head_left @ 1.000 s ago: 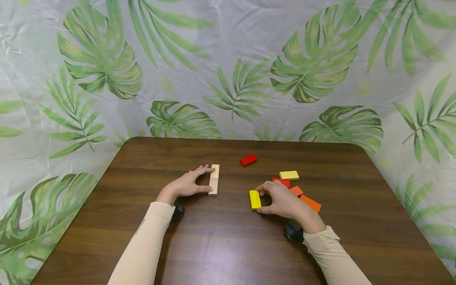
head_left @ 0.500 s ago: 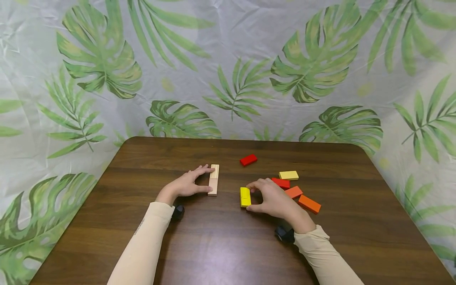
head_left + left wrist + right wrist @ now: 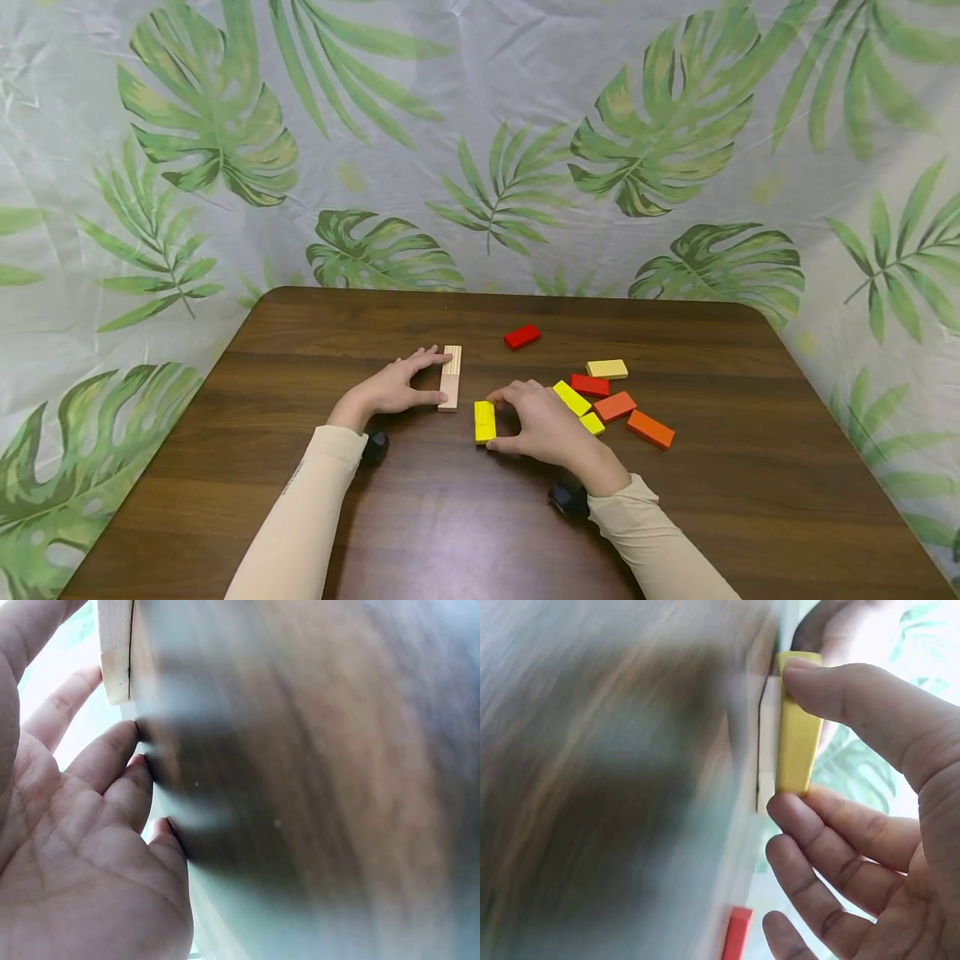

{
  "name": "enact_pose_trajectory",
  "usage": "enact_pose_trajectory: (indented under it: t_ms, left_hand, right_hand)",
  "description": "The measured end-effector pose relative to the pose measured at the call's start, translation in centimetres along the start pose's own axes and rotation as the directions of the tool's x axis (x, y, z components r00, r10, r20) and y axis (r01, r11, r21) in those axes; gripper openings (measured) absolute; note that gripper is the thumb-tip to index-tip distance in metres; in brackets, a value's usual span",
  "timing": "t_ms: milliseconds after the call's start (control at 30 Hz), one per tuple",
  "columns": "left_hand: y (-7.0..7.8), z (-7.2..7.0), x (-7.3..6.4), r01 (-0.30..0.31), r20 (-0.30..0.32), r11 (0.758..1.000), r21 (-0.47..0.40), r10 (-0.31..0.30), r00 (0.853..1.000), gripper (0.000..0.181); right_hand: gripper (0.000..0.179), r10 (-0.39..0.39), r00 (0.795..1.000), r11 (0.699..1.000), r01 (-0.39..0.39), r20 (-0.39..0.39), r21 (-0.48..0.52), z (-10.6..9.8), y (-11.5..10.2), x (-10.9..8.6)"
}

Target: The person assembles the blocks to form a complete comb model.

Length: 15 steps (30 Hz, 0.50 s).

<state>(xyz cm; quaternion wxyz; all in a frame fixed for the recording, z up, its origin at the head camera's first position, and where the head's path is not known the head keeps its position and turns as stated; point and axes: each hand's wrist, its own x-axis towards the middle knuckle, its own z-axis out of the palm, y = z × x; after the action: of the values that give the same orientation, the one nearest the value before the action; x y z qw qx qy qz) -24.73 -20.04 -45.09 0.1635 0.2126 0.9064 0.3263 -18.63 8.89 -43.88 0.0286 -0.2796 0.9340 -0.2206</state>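
Observation:
Two pale wooden blocks (image 3: 450, 387) lie end to end in a row on the table in the head view. My left hand (image 3: 397, 385) rests at their left side, index finger on the far block and thumb on the near one. The left wrist view has the other fingers of that left hand (image 3: 97, 802) fairly straight, tips against the table. Just right of the row, my right hand (image 3: 543, 425) pinches a yellow block (image 3: 484, 422) by its two ends, between thumb and fingertips. In the right wrist view this yellow block (image 3: 799, 742) appears raised off the tabletop.
Right of my right hand lie two yellow blocks (image 3: 572, 397), a red block (image 3: 590, 385), an orange-red block (image 3: 615, 406), an orange block (image 3: 651, 429) and a pale yellow block (image 3: 607, 369). Another red block (image 3: 522, 337) sits farther back on the brown table (image 3: 450, 517). A leaf-patterned cloth (image 3: 495, 167) hangs behind.
My right hand has carried the yellow block leftward, close to the pale row. Two yellow blocks it was covering now show. The left hand has stayed in place.

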Motion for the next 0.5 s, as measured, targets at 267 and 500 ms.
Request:
enact_pose_trajectory:
  t_ms: [267, 500]
  left_hand:
    - [0.2, 0.1, -0.1, -0.004, 0.003, 1.0, 0.002, 0.004, 1.0, 0.073]
    - [0.1, 0.1, 0.0, -0.009, 0.002, 1.0, 0.0, 0.009, 1.0, 0.073]
  right_hand:
    - [0.057, -0.018, 1.0, 0.999, 0.018, 0.003, 0.039, 0.9, -1.1, 0.6]
    - [0.056, -0.018, 1.0, 0.998, 0.019, -0.007, 0.065, 1.5, -2.0, 1.1]
